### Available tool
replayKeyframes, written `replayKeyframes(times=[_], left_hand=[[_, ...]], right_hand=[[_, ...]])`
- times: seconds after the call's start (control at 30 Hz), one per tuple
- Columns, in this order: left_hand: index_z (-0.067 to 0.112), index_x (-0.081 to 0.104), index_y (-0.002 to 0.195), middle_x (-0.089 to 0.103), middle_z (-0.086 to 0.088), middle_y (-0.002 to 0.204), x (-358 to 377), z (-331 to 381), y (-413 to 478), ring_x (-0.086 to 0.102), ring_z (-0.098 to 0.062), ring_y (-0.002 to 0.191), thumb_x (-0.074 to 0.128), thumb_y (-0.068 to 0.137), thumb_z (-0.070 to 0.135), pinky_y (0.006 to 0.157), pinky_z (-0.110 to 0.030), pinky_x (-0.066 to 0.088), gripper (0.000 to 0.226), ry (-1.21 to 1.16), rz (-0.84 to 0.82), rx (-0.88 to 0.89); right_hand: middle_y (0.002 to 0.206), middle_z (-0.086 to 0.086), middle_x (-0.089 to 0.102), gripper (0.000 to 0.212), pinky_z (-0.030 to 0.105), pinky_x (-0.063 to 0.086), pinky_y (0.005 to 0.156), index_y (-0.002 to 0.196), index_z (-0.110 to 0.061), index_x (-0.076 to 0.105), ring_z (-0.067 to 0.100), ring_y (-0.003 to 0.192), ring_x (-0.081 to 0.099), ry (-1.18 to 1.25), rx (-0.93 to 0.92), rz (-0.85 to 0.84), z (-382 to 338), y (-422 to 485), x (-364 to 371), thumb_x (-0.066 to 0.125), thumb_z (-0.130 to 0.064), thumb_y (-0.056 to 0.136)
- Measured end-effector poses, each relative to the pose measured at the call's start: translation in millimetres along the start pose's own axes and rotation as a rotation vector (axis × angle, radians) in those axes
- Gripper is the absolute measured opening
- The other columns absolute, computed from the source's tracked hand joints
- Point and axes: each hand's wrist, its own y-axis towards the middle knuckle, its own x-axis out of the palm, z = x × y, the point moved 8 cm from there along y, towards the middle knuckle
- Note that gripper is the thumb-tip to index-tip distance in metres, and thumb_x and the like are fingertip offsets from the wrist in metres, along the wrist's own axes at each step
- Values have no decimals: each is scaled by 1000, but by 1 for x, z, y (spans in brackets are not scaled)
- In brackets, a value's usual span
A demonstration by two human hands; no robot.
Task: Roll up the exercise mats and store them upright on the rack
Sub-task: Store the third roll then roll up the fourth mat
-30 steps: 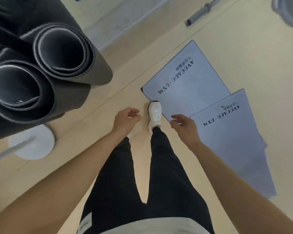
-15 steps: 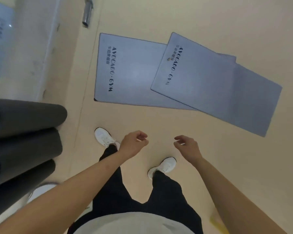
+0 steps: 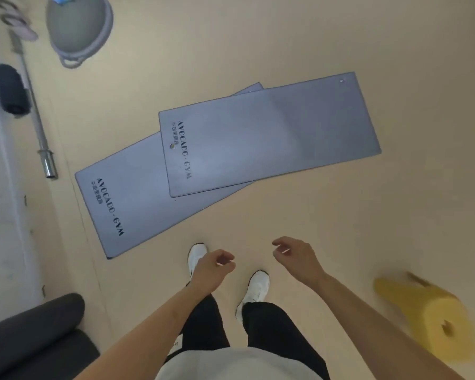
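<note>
Floor: smooth beige sheet surface, matt, evenly lit, with soft shadows only. A thin seam line runs along its left side.

Left margin: a paler grey-white strip of flooring runs the full height of the view and shows small dark scuff marks.

Equipment at the upper left:
- A long steel barbell bar lies along the strip's edge, its chromed sleeve end pointing down the view.
- A short black foam roller lies just beside the bar.
- A grey half-dome balance trainer with a pale rim and strap loop sits on the beige floor.
- Pale looped items in the corner are too blurred to identify.
</note>
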Motion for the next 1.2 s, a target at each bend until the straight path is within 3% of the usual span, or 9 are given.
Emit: replayKeyframes(times=[0.07, 0.13, 0.27, 0.4, 0.57, 0.67, 0.9, 1.07, 1.2], left_hand=[[31, 73, 101, 71, 11, 101, 23, 43, 12, 68, -12, 92, 70, 90, 25, 77, -16, 48, 13, 18, -26, 14], [33, 73, 97, 72, 12, 97, 42, 85, 29, 68, -10, 90, 69, 90, 24, 85, -24, 54, 13, 22, -44, 26], [37, 73, 92, 74, 14, 93, 80, 163, 85, 70, -14, 92, 70, 88, 26, 94, -40, 57, 12, -6, -77, 50], [34, 74, 93, 75, 10, 93, 125, 237, 167, 72, -17, 90, 69, 87, 25, 96, -44, 58, 12, -55, -122, 26], [30, 73, 90, 77, 2, 93, 171, 318, 291, 74, -23, 89, 70, 86, 21, 96, -47, 57, 10, -76, -109, -24], [35, 71, 90, 75, 9, 95, 199, 355, 362, 72, -17, 92, 69, 79, 34, 96, -45, 57, 11, -23, -94, -20], [23, 69, 119, 72, 5, 106, 317, 433, 538, 67, -18, 98, 63, 92, 22, 81, -28, 52, 27, 80, -50, 53], [26, 58, 137, 67, 3, 128, 443, 440, 678, 62, -20, 118, 64, 96, 26, 101, -34, 47, 42, 267, -123, 141], [27, 36, 157, 42, -2, 158, 519, 425, 774, 40, -27, 143, 59, 100, 31, 111, -41, 38, 62, 518, -140, 190]], right_hand=[[89, -19, 69, 18, 6, 41, 70, 108, -32, 70, -9, 82, 63, 38, 15, 64, 17, 8, -45, 66, -26, 92], [88, -19, 69, 17, 7, 44, 69, 107, -33, 70, -6, 81, 64, 69, 37, 110, 33, 21, -85, 67, -28, 92], [88, -17, 68, 16, 24, 47, 80, 108, -30, 71, 7, 86, 65, 97, 98, 179, 65, 63, -163, 68, -32, 92], [91, -12, 68, 20, 18, 42, 73, 110, -24, 72, 8, 86, 63, 82, 159, 208, 97, 125, -236, 69, -34, 93], [99, -6, 69, 26, 27, 43, 83, 113, -21, 72, 15, 97, 65, 52, 208, 206, 142, 234, -322, 68, -37, 94], [104, -5, 69, 29, 28, 43, 84, 116, -21, 71, 15, 98, 64, 42, 232, 215, 178, 303, -367, 67, -39, 94], [98, -5, 70, 25, 30, 47, 92, 112, -18, 72, 17, 99, 65, 94, 272, 333, 295, 485, -461, 68, -35, 93], [96, -7, 68, 30, 37, 53, 93, 116, -18, 69, 16, 97, 67, 155, 291, 375, 413, 621, -497, 72, -33, 91], [125, 3, 65, 51, 37, 49, 99, 137, -19, 56, 23, 113, 62, 71, 322, 329, 511, 711, -513, 71, -36, 91]])
